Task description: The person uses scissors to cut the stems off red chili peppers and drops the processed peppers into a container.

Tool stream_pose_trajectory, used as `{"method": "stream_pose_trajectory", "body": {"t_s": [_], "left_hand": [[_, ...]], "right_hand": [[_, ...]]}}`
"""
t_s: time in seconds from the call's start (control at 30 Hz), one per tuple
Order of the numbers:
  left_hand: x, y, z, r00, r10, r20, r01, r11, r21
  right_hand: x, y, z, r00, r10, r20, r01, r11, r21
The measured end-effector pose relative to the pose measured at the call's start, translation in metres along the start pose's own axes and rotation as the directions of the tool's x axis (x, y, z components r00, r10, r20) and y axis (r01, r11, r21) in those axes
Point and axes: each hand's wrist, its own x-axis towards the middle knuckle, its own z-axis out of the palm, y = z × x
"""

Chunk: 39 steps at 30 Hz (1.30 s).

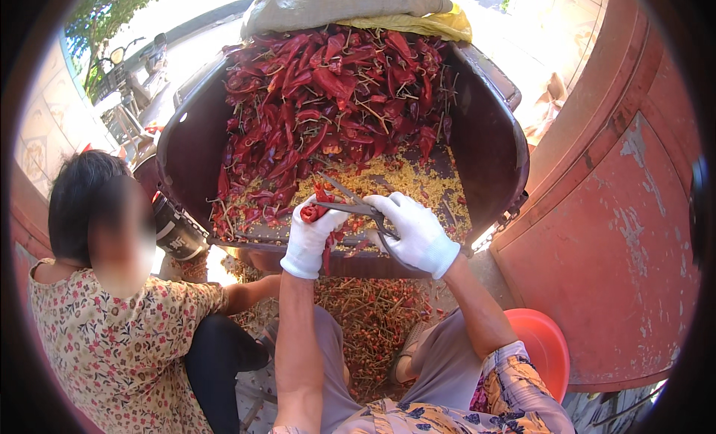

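While both white-gloved hands meet over the near rim of a big dark tub (488, 147), the left hand (309, 240) pinches a single red chili (312, 212) between thumb and curled fingers, the pod poking up just above the fingertips. The right hand (418, 232) is wrapped around the handles of a pair of scissors (350, 203); its fingers are closed through and over the loops, and the blades reach leftward from them, parted, with their tips just beside the pinched chili. Whether the blades touch the pod I cannot tell.

Beyond the fingertips, farther into the tub, lies a heap of dried red chilies (335, 91) with pale stems, and directly under and ahead of the fingers spreads a layer of yellow seeds (403, 176). Past the heap, at the far rim, rests a grey sack (335, 5) over a yellow cloth (418, 23).

Below the wrists, cut stems and scraps (373, 314) litter the ground. To the left of the left hand sits another person in a floral blouse (112, 337). To the right of the right forearm are an orange basin (548, 344) and a worn red door (619, 210).
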Motion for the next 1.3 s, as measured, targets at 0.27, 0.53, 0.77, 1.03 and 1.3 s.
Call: {"method": "stream_pose_trajectory", "body": {"t_s": [0.27,0.53,0.77,1.03,1.3], "left_hand": [[-0.003,0.001,-0.003,0.998,0.032,0.050,-0.033,0.999,0.003],[-0.005,0.002,-0.004,0.997,-0.004,0.079,0.009,0.998,-0.069],[-0.006,-0.002,-0.031,0.970,-0.034,0.243,0.074,0.984,-0.160],[0.001,-0.006,-0.058,0.890,0.051,0.453,-0.031,0.998,-0.052],[0.001,0.002,-0.042,0.830,0.502,0.242,-0.170,0.643,-0.747]], "right_hand": [[-0.002,-0.004,0.000,0.999,-0.035,0.012,0.035,0.999,0.022],[-0.004,-0.003,0.003,0.997,-0.072,-0.016,0.073,0.994,0.083],[-0.006,-0.012,-0.003,0.989,-0.145,-0.011,0.145,0.988,0.058],[-0.011,-0.014,0.000,0.966,-0.258,-0.025,0.259,0.965,0.032],[-0.004,0.001,0.007,0.973,-0.146,-0.178,0.152,0.988,0.022]]}}
